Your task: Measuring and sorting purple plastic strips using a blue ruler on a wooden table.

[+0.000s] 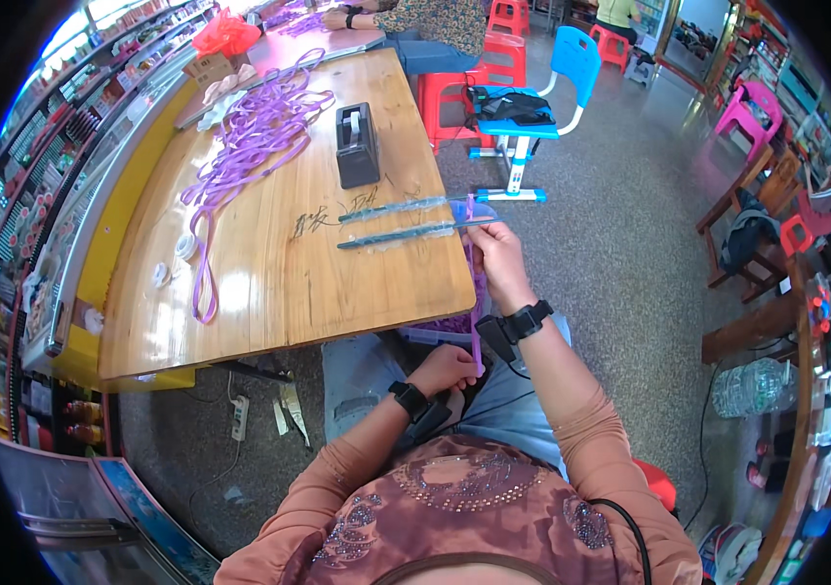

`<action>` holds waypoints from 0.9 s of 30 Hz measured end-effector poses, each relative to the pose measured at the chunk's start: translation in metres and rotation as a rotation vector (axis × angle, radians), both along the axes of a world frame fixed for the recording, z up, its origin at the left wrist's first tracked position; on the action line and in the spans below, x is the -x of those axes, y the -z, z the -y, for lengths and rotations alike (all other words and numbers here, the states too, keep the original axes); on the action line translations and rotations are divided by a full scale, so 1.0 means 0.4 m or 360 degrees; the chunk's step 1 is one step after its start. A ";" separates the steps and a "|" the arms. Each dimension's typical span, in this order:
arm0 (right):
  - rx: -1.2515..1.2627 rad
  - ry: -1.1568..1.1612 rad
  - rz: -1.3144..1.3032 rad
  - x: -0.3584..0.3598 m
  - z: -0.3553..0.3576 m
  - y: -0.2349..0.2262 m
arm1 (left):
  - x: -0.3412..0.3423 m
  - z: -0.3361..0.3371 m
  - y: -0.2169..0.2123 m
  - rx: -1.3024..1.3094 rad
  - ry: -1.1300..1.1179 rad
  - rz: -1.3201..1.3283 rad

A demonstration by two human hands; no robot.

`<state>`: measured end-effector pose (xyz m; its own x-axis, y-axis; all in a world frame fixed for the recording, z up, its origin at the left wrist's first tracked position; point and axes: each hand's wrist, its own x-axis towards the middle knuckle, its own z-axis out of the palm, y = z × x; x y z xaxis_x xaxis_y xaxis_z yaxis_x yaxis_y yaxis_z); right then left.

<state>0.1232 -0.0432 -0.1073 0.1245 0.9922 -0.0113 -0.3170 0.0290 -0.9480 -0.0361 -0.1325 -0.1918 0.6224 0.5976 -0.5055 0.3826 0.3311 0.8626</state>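
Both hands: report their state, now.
Left hand: closed, holding the purple ribbon.
Right hand: closed by the nearer dark strip; exact hold cannot be told.

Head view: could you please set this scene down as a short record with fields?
Left hand: pinching the purple ribbon, above the lap
Right hand: beside the table, at the near stick's end; exact grip unclear
On table: ribbon heap, tape dispenser, far stick
Right of table: blue chair
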 end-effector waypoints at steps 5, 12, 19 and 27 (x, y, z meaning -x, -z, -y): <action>-0.0103 0.0392 0.0073 0.021 -0.010 -0.012 | -0.009 -0.001 0.009 0.0041 0.0022 -0.0011; -0.0198 0.0335 0.0032 0.007 -0.013 -0.011 | -0.011 -0.008 0.026 0.0039 0.0046 0.0003; -0.0209 0.0290 0.0026 0.000 -0.004 -0.028 | -0.019 -0.003 0.041 -0.0373 -0.0279 0.0297; -0.0132 0.0112 0.0135 -0.012 0.046 0.004 | -0.026 -0.009 0.040 -0.0177 -0.0228 0.0303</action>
